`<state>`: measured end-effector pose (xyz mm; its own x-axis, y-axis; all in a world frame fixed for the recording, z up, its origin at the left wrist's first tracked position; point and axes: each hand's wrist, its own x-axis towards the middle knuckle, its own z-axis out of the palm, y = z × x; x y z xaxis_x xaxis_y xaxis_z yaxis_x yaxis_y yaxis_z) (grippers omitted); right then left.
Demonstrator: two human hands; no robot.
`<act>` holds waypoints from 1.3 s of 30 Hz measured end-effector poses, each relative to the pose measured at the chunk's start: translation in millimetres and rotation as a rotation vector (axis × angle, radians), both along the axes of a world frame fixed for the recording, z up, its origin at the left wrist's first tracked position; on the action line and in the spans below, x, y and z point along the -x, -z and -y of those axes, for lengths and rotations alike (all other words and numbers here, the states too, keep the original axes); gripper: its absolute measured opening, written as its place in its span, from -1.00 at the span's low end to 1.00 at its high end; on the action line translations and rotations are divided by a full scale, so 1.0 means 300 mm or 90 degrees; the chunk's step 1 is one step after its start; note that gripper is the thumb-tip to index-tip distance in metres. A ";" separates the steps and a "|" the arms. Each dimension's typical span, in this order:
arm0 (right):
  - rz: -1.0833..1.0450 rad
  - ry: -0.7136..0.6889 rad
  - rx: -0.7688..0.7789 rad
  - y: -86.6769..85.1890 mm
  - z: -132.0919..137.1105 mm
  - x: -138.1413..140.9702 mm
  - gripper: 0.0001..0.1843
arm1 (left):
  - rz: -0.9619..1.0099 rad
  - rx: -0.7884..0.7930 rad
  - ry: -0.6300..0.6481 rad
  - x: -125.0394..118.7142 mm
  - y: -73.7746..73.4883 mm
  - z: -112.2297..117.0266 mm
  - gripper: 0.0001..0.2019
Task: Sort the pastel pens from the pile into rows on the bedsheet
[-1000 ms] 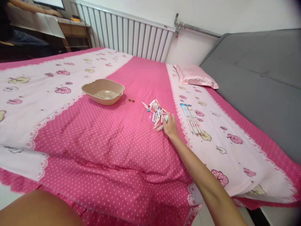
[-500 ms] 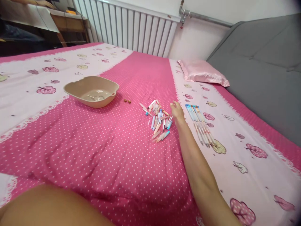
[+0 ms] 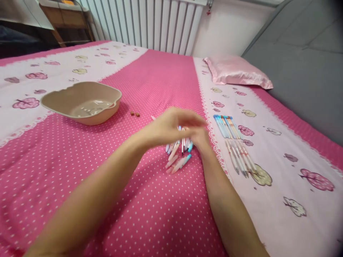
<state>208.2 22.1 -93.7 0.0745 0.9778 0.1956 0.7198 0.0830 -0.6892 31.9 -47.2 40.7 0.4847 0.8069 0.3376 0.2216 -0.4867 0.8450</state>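
My left hand [image 3: 174, 123] reaches over a loose heap of pens and pen parts [image 3: 178, 150] on the pink dotted bedcover. Its fingers stretch to the right, apart from the thumb and slightly blurred, with nothing visible in them. My right hand [image 3: 199, 138] is at the heap's right edge, directly under the left fingers, which hide its own fingers. To the right, a row of blue- and orange-topped pen pieces [image 3: 227, 126] lies side by side. Nearer to me is a second row of pale pen pieces with pointed tips [image 3: 240, 157].
A beige basin [image 3: 80, 98] with small pieces inside stands at the left. Two small brown bits [image 3: 135, 114] lie between it and the heap. A pink pillow [image 3: 238, 71] rests near the grey headboard [image 3: 297, 57]. Behind the bed is a white radiator [image 3: 144, 25].
My left hand has come in from the left over the heap, meeting my right hand, which stays near the heap's right edge. The view has tilted down and closer.
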 end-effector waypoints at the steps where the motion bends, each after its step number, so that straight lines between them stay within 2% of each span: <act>1: 0.006 0.006 0.008 -0.004 0.003 0.004 -0.69 | 0.011 0.006 -0.101 0.009 0.032 -0.058 -0.78; 3: 0.014 0.020 0.028 -0.012 0.007 0.013 -0.72 | -0.024 -0.012 -0.409 0.039 0.116 -0.146 -0.74; 4: 0.017 0.021 0.034 -0.015 0.007 0.018 -0.73 | -0.083 -0.014 -0.507 0.057 0.163 -0.171 -0.71; 6: 0.019 0.023 0.042 -0.018 0.004 0.025 -0.74 | -0.156 -0.056 -0.572 0.090 0.250 -0.188 -0.66; 8: 0.018 0.029 0.045 -0.017 -0.001 0.032 -0.74 | -0.229 -0.104 -0.543 0.113 0.316 -0.178 -0.64; 11: 0.015 0.056 0.044 -0.015 -0.007 0.039 -0.72 | -0.293 -0.130 -0.486 0.125 0.357 -0.161 -0.62; 15: 0.041 0.084 0.025 -0.017 -0.005 0.047 -0.71 | -0.360 -0.105 -0.397 0.124 0.353 -0.161 -0.60; 18: 0.049 0.076 0.007 -0.017 0.000 0.051 -0.73 | -0.404 -0.079 -0.360 0.134 0.350 -0.164 -0.58; 24: 0.022 0.035 0.002 -0.003 -0.002 0.052 -0.73 | -0.375 -0.057 -0.327 0.165 0.361 -0.170 -0.59; 29: -0.030 0.039 -0.011 0.006 -0.011 0.050 -0.71 | -0.343 -0.052 -0.361 0.175 0.373 -0.177 -0.67; 32: -0.001 0.007 -0.094 0.002 -0.014 0.055 -0.67 | -0.342 -0.077 -0.364 0.167 0.373 -0.178 -0.66; 35: 0.039 -0.062 -0.158 0.001 -0.011 0.068 -0.59 | -0.337 -0.148 -0.322 0.141 0.370 -0.173 -0.62; 39: 0.062 -0.111 -0.133 0.019 -0.006 0.084 -0.48 | -0.388 -0.183 -0.243 0.098 0.373 -0.156 -0.62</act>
<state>183.0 23.9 -99.3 -0.1203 0.9119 0.3924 0.7440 0.3445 -0.5726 2.4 -0.3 -71.3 0.3574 0.8770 0.3212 0.8041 -0.4639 0.3719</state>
